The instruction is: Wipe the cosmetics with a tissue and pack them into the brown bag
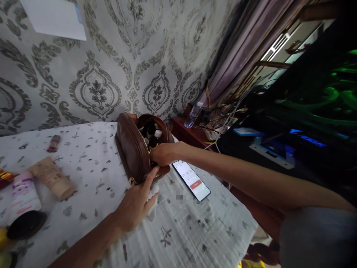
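A brown toiletry bag [131, 141] stands unzipped on the patterned white cloth, against the wall. My right hand [163, 153] reaches into its opening, and its fingertips are hidden inside. Dark items and a small bottle with a white cap [158, 133] show within the bag. At the bag's near lower edge, my left hand [136, 204] touches the leather with one outstretched finger. Its other fingers curl around a crumpled white tissue [153, 195]. Beside the bag on the right lies a phone [192, 180] with a timer on its lit screen.
On the left lie a beige tube [52, 178], a white-and-purple tube [25, 195], a round black item [26, 224] and a small reddish bottle [54, 143]. A clear water bottle [193, 114] stands on a red surface beyond the bag, near tangled cables.
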`<action>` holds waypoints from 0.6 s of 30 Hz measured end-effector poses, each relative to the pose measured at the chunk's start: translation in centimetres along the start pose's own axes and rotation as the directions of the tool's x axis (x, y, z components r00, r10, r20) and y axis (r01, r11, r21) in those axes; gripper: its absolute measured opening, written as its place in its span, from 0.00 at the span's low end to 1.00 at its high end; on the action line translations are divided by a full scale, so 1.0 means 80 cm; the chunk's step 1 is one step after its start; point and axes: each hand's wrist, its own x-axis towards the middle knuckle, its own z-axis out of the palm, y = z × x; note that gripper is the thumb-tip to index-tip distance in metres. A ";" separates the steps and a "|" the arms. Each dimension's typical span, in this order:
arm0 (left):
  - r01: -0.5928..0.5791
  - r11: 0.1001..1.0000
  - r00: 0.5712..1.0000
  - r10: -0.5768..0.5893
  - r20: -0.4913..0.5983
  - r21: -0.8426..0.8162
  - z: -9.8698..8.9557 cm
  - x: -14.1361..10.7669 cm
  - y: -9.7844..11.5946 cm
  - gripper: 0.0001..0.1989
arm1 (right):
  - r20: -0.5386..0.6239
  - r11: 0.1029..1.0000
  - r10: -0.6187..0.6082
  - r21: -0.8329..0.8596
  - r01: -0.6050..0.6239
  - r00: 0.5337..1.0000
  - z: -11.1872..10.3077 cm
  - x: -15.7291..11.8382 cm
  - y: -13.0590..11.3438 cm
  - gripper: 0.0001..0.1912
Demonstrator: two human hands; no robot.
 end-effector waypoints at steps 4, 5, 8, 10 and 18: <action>-0.002 1.000 1.000 0.002 0.012 0.007 0.000 0.000 -0.002 0.36 | 0.103 0.996 -0.045 -0.078 0.053 0.994 -0.004 0.002 -0.002 0.12; -0.002 1.000 1.000 0.002 0.013 0.007 0.000 0.000 -0.002 0.36 | 0.091 0.995 -0.048 -0.084 0.056 0.995 -0.004 0.002 -0.002 0.12; -0.020 1.000 1.000 0.020 0.006 -0.008 0.000 -0.001 -0.003 0.36 | 0.030 0.995 -0.037 -0.094 0.040 0.999 0.001 0.003 0.001 0.13; -0.027 1.000 1.000 0.027 0.001 -0.013 -0.001 -0.001 -0.002 0.37 | 0.015 0.996 -0.042 -0.082 0.043 0.999 0.006 0.007 0.005 0.12; 0.006 1.000 1.000 -0.006 0.008 0.009 -0.002 -0.002 0.001 0.36 | 0.001 1.000 -0.019 -0.016 0.019 1.000 0.029 0.039 0.023 0.07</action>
